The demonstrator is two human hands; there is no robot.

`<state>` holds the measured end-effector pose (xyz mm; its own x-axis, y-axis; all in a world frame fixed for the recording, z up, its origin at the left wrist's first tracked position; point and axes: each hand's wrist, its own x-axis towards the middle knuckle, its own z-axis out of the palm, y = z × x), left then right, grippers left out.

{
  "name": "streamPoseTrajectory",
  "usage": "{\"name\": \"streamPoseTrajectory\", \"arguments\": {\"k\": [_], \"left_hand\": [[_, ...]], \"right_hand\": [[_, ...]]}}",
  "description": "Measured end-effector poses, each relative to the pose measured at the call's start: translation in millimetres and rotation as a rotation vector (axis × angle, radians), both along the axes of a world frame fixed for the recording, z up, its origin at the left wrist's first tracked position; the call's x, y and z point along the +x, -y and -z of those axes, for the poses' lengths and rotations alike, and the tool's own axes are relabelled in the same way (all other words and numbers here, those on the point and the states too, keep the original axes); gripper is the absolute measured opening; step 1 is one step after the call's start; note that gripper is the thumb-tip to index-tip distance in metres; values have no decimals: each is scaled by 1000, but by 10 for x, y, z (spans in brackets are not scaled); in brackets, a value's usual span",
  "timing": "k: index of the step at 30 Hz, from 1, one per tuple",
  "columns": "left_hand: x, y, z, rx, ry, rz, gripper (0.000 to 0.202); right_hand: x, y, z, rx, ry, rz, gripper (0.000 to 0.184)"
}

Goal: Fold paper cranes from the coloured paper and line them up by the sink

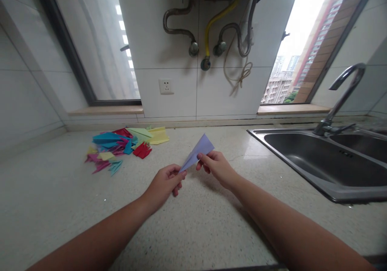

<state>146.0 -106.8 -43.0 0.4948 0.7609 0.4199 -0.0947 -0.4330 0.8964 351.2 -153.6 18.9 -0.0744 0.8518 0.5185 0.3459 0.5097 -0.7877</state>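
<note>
Both of my hands hold a folded pale lilac paper [200,150], a pointed shape angled up to the right above the countertop [193,222]. My left hand [165,184] pinches its lower left tip between thumb and fingers. My right hand [215,166] grips the paper's lower right edge with curled fingers. To the left on the counter lies a pile of folded coloured papers [121,146] in blue, red, pink, green and yellow, apart from both hands.
A steel sink [320,158] with a curved tap [341,98] is set in the counter at the right. Behind are a tiled wall with a socket [166,86], hoses and pipes [208,33], and windows on both sides.
</note>
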Motion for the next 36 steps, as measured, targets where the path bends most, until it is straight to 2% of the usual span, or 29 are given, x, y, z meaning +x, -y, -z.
{"name": "streamPoseTrajectory", "arguments": {"k": [10,16,21,32,34,36], "left_hand": [[8,-16,51,34,7,112,67],[-15,-23,27,-70,95,183,66],[-36,31,-11,-138,165,211,67],[-61,57,-46,-179,216,192,64],[-43,39,-37,-178,202,171,63],[-25,19,-23,-167,178,137,63]], "right_hand": [[19,14,-25,14,62,32,45],[37,36,-55,18,41,-27,50],[38,52,-84,24,62,-16,43],[132,122,-181,346,0,140,35],[131,147,-174,439,51,135,32],[126,178,-151,542,193,142,25]]}}
